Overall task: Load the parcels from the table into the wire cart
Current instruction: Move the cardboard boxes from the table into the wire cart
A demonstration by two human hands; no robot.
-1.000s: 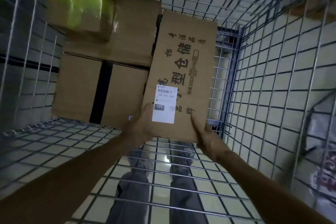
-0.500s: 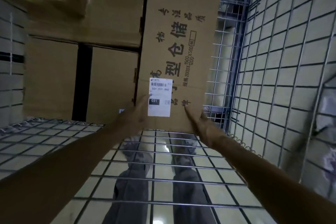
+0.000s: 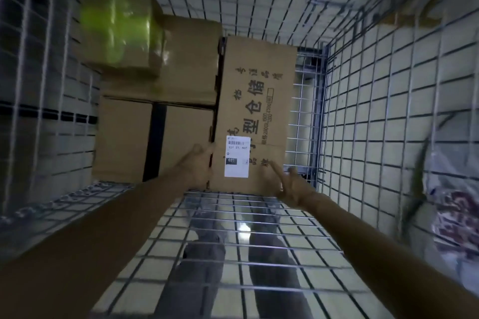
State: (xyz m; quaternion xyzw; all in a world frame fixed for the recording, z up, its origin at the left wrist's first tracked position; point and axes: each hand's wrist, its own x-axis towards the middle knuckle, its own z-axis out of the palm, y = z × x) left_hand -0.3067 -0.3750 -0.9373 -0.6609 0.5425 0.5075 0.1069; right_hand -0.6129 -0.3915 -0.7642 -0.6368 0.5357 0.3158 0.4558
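From the head camera: a moment ago both of your hands clasped the near end of the printed carton. Now your right hand has come off it, with its fingers straight and spread and only the fingertips brushing the lower corner. Your left hand still grips the near left edge, beside the white label. The carton stands inside the wire cart, tight against the taped carton, with a gap to the right mesh. It looks placed, so free your left hand and fetch the next parcel.
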